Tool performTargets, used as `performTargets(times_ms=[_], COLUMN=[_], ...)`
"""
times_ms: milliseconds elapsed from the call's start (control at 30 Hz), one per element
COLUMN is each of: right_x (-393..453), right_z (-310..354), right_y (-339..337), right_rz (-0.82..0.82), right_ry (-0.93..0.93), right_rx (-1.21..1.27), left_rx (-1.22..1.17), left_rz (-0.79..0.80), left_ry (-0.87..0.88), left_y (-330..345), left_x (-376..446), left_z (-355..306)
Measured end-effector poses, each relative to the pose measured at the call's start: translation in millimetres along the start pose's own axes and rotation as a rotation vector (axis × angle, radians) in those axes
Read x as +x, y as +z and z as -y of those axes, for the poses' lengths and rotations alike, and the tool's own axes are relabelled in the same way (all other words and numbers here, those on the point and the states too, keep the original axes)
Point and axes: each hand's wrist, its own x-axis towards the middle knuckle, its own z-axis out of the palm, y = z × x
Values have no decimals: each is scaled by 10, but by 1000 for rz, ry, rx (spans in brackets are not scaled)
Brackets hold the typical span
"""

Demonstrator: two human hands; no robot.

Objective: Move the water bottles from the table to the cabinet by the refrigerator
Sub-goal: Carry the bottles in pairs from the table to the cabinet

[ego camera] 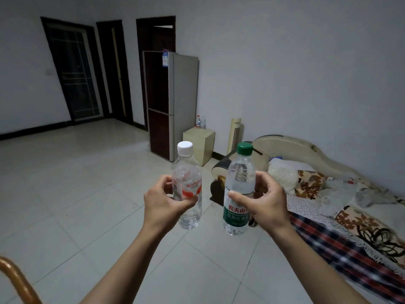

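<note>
My left hand (pixel 163 201) grips a clear water bottle with a white cap and red label (pixel 186 172), held upright in front of me. My right hand (pixel 265 200) grips a second upright bottle with a green cap and green label (pixel 240 172). Both bottles hang over the tiled floor. Ahead, a small cream cabinet (pixel 200 143) stands just right of the tall refrigerator (pixel 173 102). Two small bottles (pixel 200 122) stand on the cabinet's top near the wall.
A sofa (pixel 328 194) with patterned cushions and a plaid cover runs along the right wall. A cream tower fan (pixel 234 134) stands beside the cabinet. Dark doors (pixel 74 71) line the far wall. A curved wooden chair part (pixel 17 281) shows at bottom left.
</note>
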Motion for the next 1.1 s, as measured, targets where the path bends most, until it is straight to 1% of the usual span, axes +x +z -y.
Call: performTargets(times_ms=[167,400,533,700,867,1000,1100], right_x=[624,1336,1884,2712,3613,4149,4535], right_z=[-9,-400,-732,-1244,-1566,-1874,-2117], right_y=[502,1087,1299,1446,1609,1754,1883], right_rz=[19,29,27,6,22,33,44], right_ry=[-17,-13,-25,-35,-44,0,19], right_rx=[-28,-87,-75,-38,-8,20,18], left_rx=[-34,-19,-14,64,111,114,101], left_rz=[7,13,5,29,-4,-22,-4], left_ry=[2,-43,-52,-32,-61,-92,-94], left_y=[-168,-155,70,413,689,927,1109], left_x=[709,1458,2003,2771,3541,4052,4437], left_z=[387,1001,1258,1514,1751,1987,2185])
